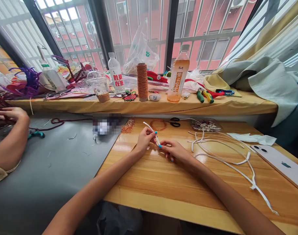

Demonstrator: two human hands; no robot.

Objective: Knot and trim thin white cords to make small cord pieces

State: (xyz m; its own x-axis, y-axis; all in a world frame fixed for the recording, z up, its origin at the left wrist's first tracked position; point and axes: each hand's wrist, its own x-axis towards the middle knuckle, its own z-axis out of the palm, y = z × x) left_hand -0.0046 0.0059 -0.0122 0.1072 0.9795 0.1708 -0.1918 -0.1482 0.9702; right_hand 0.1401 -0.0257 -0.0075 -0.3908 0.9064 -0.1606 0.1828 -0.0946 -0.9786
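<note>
Between my hands is a short length of white cord (148,126), slanting from upper left to lower right above the wooden table. My left hand (146,140) pinches it near its middle, with the free end sticking up past the fingers. The fingertips of my right hand (172,150) are closed on its lower end. My fingers hide part of the cord. Several longer white cords (227,160) lie in loose loops to the right of my right hand. Behind my hands rest a coil of copper-coloured wire (158,125) and black-handled scissors (174,122).
A clear box of small parts (206,125), a white tissue (253,138) and a phone (283,164) are on the right. The sill holds a thread spool (142,81), bottles (179,78) and pliers (204,96). At left, another person's hand (13,114) works above a grey table (58,182).
</note>
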